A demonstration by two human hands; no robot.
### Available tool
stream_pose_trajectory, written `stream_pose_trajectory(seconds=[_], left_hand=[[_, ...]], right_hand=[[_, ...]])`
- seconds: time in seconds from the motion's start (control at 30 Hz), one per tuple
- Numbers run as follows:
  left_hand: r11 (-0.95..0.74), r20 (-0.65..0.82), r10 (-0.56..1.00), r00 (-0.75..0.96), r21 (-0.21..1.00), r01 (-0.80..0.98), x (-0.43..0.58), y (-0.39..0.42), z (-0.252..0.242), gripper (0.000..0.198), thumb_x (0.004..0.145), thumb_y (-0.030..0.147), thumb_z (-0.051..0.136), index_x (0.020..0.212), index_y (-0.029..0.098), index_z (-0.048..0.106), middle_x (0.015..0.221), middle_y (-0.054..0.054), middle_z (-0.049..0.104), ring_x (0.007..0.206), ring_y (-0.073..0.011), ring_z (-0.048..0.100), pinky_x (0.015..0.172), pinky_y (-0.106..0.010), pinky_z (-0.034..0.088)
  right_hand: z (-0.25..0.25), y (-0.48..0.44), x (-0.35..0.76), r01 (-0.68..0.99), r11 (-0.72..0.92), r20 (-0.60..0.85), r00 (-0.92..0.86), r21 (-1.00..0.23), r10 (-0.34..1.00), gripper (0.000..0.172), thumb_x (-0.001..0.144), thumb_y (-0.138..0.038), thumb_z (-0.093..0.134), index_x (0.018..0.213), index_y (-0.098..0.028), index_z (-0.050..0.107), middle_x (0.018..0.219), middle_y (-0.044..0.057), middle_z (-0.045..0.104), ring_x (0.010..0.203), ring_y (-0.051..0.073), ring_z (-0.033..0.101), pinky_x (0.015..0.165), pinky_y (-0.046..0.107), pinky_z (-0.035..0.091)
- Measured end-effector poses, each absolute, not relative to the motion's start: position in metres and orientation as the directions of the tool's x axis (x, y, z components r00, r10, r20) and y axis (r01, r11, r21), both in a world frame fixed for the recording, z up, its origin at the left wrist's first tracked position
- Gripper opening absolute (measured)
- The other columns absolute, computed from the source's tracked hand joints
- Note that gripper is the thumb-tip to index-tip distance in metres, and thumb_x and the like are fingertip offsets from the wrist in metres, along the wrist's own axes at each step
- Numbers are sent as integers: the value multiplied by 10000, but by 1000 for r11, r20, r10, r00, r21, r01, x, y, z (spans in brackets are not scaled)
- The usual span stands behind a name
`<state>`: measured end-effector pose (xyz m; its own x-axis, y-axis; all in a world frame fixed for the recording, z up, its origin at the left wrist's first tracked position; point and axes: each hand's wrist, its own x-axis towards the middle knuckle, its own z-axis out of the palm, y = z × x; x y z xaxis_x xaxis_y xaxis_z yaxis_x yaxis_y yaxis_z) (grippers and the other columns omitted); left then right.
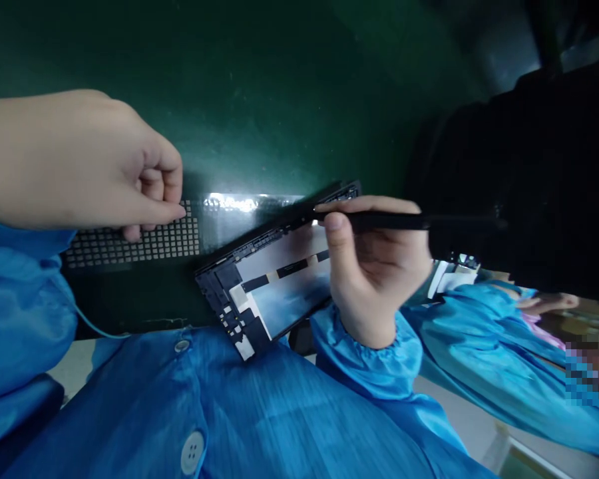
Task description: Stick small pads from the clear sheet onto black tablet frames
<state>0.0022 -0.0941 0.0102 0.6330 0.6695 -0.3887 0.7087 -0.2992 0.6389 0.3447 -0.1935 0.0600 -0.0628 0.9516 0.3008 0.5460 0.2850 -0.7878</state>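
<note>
My left hand [124, 166] is closed in a pinch at the right end of a sheet of small square pads [130, 247] on the table; what its fingertips hold, if anything, is too small to make out. My right hand [379, 259] is wrapped round a slim black tool [379, 220], like tweezers, lying nearly level with its tip to the left. Beneath that hand is an opened phone [292, 293], tilted, its inner side showing a silvery panel, a dark flex strip and small parts at the lower left end. My right hand covers the phone's right part.
The dark green table [279, 100] spreads behind my hands. A clear strip [249, 211] continues from the pad sheet towards the phone. At the right is a large black shape [519, 179]. Another person's blue sleeve [489, 326] and hand [554, 301] are below it.
</note>
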Motion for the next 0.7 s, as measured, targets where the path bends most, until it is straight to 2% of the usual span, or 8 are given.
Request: stream_pose_trajectory(seconds=[0.1,0.2,0.27,0.33,0.4,0.5,0.6,0.7], left_hand=[[-222,-523,677,518,526,821,20,-97,32,878,742,939,444,994,184,816,670,59,631,837,-241,799,1083,-690,611],[-205,-575,661,483,481,853,40,-98,53,676,772,758,457,912,185,787,580,74,614,659,-172,729,1050,-620,645],[-197,-583,659,476,477,857,46,-99,60,496,788,603,496,854,194,769,536,79,614,605,-165,700,1013,-552,678],[-186,-556,666,497,521,833,42,-102,58,425,820,536,507,872,203,766,586,67,673,705,-198,756,1037,-503,686],[-157,-493,696,522,606,780,32,-109,50,501,902,569,453,1007,199,775,758,43,768,990,-251,820,1129,-483,660],[-112,-423,740,523,688,717,12,-124,34,680,986,605,275,1258,184,735,1076,18,823,1415,-311,710,1258,-496,592],[-122,-407,734,544,709,694,-1,-135,25,751,987,610,204,1359,186,699,1223,18,803,1564,-350,593,1311,-534,550],[-165,-400,704,587,712,683,-1,-132,23,801,971,643,169,1352,191,709,1201,23,789,1582,-370,567,1335,-581,514]], right_hand=[[74,-168,318,391,310,209,-281,-867,937,121,1040,-185,784,1146,-238,758,1074,31,814,986,187,817,898,364,696],[64,-142,293,353,331,74,-578,-875,813,106,1042,-308,805,1119,-259,751,1071,13,827,949,189,803,857,347,708],[51,-133,284,358,343,34,-648,-868,761,122,1063,-357,775,1138,-265,746,1057,9,823,937,191,789,852,346,707],[42,-131,283,349,345,36,-655,-871,755,136,1075,-365,753,1161,-260,744,1065,18,816,935,195,785,868,356,709],[38,-134,285,337,339,48,-643,-879,765,132,1079,-363,743,1168,-265,747,1100,24,814,957,199,788,894,365,714],[39,-135,284,338,316,34,-633,-886,773,125,1065,-381,763,1141,-283,760,1098,21,815,972,205,788,914,361,717],[43,-131,280,334,224,-36,-623,-916,782,170,1000,-419,850,1072,-283,776,1033,18,814,943,208,787,923,360,713],[49,-131,284,229,44,-91,-547,-972,832,200,970,-408,892,1027,-256,776,981,8,827,871,182,791,844,338,705]])
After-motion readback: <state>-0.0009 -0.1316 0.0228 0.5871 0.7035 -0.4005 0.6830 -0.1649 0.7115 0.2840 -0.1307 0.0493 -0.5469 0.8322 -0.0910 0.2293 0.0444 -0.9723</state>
